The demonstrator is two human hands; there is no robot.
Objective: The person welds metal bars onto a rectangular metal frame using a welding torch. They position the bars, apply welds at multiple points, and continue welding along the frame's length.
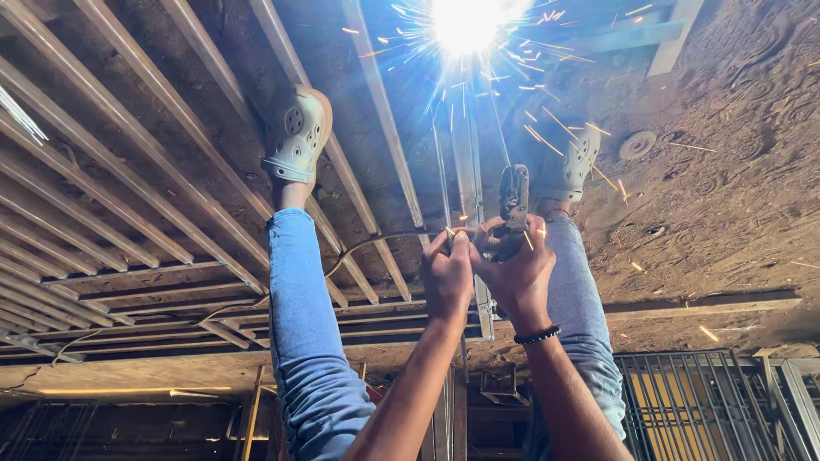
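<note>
Glare hides the electrode tip (465, 26); forearms (410, 401) cut off.

Blown-out white-blue welding arc (465, 21) at top centre is the main light source, flaring hard and washing out detail around it. Orange sparks (555, 141) streak outward as motion-blurred lines. Warm daylight tone on the brown dirt ground (726, 171) at right. Bottom left is dim, shadowed. Straight grey metal bars (128, 171) bow slightly toward the edges, wide-angle distortion. Centre is sharp.
</note>
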